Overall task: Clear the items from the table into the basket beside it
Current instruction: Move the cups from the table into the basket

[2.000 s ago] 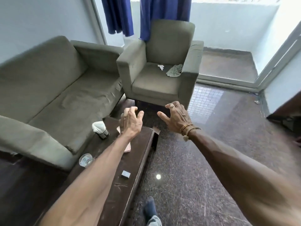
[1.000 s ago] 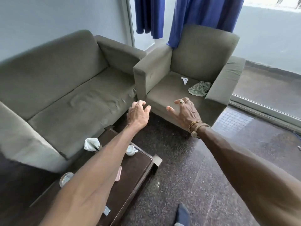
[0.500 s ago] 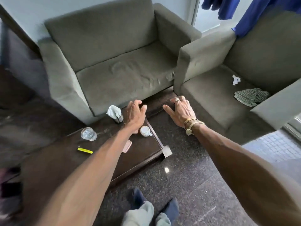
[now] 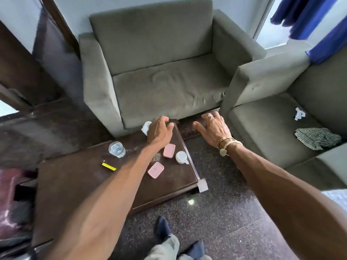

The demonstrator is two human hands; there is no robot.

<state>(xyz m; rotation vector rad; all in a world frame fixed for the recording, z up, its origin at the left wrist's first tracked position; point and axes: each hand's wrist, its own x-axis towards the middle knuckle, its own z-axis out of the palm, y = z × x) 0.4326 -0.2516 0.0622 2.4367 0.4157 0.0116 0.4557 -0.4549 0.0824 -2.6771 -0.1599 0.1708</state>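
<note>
A dark wooden table [image 4: 75,184] holds a clear glass [image 4: 117,149], a yellow strip [image 4: 109,166], two pink cases [image 4: 169,150] [image 4: 155,170], a white cup [image 4: 181,157] and a crumpled white tissue [image 4: 145,127] at the far edge. My left hand [image 4: 159,131] hovers over the table's far right corner, fingers apart, partly hiding the tissue. My right hand [image 4: 214,128] is held open over the floor to the right of the table. No basket is clearly visible.
A grey sofa [image 4: 161,76] stands behind the table and a grey armchair [image 4: 281,117] at the right holds a striped cloth [image 4: 317,137] and a paper scrap [image 4: 299,113]. A blurred pink thing [image 4: 9,203] lies at the left. Speckled floor [image 4: 216,212] lies near my feet.
The view has swung left and down, bringing the whole table and its items into sight. Both hands stay outstretched and open, now over the table's far corner.
</note>
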